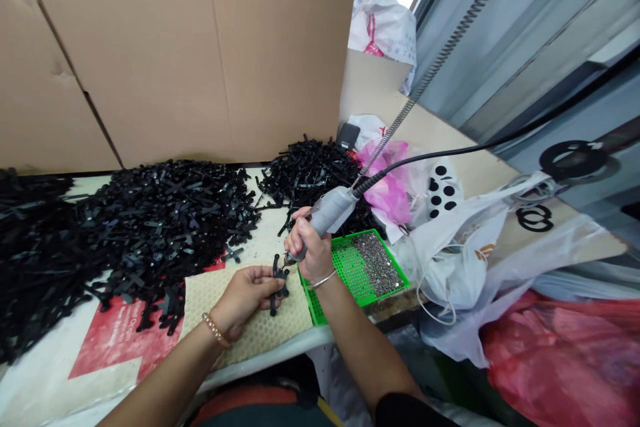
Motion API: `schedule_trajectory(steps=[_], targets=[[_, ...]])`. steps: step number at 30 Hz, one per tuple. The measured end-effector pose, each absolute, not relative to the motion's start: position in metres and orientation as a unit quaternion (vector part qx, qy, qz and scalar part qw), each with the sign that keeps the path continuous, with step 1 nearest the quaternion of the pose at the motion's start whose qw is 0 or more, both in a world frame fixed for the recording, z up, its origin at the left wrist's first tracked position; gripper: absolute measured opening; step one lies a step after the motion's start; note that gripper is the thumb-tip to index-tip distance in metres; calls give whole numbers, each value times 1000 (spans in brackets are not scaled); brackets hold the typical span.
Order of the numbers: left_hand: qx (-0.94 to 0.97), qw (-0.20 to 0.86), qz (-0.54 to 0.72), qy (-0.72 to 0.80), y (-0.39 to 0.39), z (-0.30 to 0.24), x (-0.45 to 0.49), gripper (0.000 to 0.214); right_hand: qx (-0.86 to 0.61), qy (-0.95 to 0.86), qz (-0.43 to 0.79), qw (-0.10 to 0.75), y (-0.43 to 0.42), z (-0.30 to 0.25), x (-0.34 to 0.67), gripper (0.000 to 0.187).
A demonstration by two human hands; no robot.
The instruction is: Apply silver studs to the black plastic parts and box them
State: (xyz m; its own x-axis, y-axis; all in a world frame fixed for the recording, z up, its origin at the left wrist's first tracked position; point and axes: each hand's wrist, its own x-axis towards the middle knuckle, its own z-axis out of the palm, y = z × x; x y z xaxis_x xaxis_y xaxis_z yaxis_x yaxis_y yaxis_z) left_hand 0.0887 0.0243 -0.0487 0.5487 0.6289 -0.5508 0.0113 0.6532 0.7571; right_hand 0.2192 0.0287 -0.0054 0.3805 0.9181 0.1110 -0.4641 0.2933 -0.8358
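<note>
Black plastic cross-shaped piece [279, 277]

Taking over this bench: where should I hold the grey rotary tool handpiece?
Grip the slim lower barrel of the grey rotary tool handpiece, coming from the near side like the right hand: it tapers toward the bit, and the cable leaves the far end.

a workshop: heaped black parts [160, 220] and a rotary tool [327, 211]
</note>
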Motion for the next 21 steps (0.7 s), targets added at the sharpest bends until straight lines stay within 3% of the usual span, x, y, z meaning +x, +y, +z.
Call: schedule_trajectory(steps=[21], targets=[[373, 798, 193, 432, 24, -47, 88, 43, -360, -323, 456, 747, 27, -8, 219, 25]])
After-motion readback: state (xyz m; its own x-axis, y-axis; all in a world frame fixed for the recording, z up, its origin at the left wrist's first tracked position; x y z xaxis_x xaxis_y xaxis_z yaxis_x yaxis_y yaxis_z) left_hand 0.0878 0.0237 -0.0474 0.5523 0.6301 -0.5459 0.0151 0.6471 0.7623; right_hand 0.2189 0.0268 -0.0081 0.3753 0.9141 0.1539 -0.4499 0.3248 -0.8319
